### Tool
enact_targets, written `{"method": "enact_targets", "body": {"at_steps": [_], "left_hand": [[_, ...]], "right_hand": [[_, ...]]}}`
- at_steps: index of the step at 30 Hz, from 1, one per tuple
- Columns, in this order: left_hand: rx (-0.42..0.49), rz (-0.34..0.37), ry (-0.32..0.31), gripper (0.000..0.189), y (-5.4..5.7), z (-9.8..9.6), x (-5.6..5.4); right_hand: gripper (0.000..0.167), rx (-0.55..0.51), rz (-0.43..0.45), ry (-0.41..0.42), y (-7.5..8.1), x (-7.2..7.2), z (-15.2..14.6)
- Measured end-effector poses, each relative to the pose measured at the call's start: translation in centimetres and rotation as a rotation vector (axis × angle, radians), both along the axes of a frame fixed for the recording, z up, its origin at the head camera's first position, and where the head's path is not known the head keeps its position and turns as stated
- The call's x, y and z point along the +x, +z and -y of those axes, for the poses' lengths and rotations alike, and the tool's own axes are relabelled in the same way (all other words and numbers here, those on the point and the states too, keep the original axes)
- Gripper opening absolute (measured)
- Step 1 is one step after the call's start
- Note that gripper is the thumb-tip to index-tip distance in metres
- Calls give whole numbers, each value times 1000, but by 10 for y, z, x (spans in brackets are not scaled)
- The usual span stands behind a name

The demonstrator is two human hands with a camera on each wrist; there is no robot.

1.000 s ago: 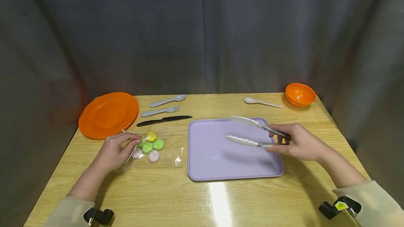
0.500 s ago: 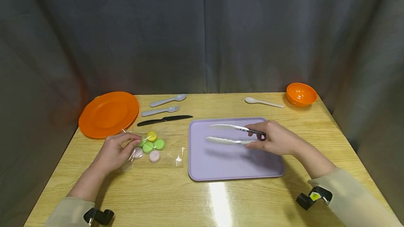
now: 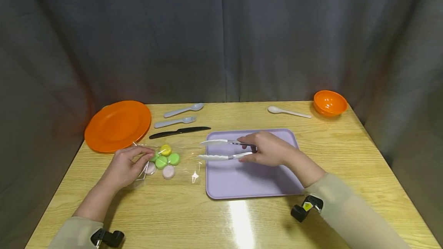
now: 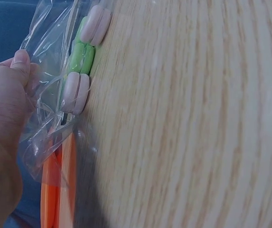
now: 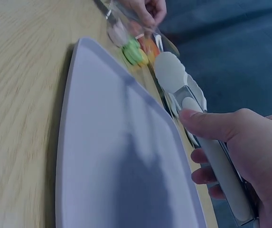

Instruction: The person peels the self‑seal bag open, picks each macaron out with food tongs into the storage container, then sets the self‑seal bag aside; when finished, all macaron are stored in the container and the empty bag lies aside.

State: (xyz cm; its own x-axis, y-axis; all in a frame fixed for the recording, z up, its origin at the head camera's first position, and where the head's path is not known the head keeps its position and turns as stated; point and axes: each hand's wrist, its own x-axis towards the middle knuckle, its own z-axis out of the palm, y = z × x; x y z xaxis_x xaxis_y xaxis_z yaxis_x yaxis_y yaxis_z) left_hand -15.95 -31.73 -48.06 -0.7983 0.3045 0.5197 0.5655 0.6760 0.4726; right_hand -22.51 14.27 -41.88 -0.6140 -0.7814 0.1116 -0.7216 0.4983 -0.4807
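Observation:
My left hand point(image 3: 125, 165) pinches the upper layer of a clear plastic bag point(image 3: 188, 168) at the table's left side. Inside the bag lie several macarons: a yellow one point(image 3: 165, 150), green ones point(image 3: 161, 162) and pale pink ones point(image 3: 168, 171). In the left wrist view, thumb and fingers hold the bag's film beside a pink macaron point(image 4: 75, 93). My right hand point(image 3: 268, 150) grips a pair of tongs point(image 3: 238, 155) over the lilac tray point(image 3: 238, 185). Its white scalloped tips point(image 5: 170, 72) are spread apart with nothing between them and point left at the bag.
An orange plate point(image 3: 117, 128) stands at the back left. Beside it lie a grey spoon point(image 3: 183, 110), a grey fork point(image 3: 174, 122) and a black knife point(image 3: 180, 132). A pale spoon point(image 3: 288, 112) and an orange bowl point(image 3: 330, 103) are at the back right. Dark curtains point(image 3: 221, 37) surround the table.
My right hand has carried the tongs leftward across the tray, so their tips now reach past its left edge to the bag. My left hand has stayed in place, holding the bag.

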Motion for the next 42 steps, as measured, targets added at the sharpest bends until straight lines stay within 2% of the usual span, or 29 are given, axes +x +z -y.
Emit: {"method": "enact_targets", "body": {"at_steps": [7,18,25,33,37,42], "left_hand": [[-4,20,14,20,1,0,0],[2,-6,2,22,-1,2,-1],[4,-11,-12,22,0,1,-1],[-19,19,12,21,0,-1,1],[-21,29,21,20,1,-1,0],[-21,27,21,21,1,0,0]], "right_hand": [[49,42,2,47,-9,-8,36],[38,85,-33,84,-24,-16,74],[34,119,-35,80,-27,-17,87],[36,129,-35,88,-29,-16,95],[39,121,-41,92,-30,-15,95],[33,96,-55,99,-30,-15,93]]}}
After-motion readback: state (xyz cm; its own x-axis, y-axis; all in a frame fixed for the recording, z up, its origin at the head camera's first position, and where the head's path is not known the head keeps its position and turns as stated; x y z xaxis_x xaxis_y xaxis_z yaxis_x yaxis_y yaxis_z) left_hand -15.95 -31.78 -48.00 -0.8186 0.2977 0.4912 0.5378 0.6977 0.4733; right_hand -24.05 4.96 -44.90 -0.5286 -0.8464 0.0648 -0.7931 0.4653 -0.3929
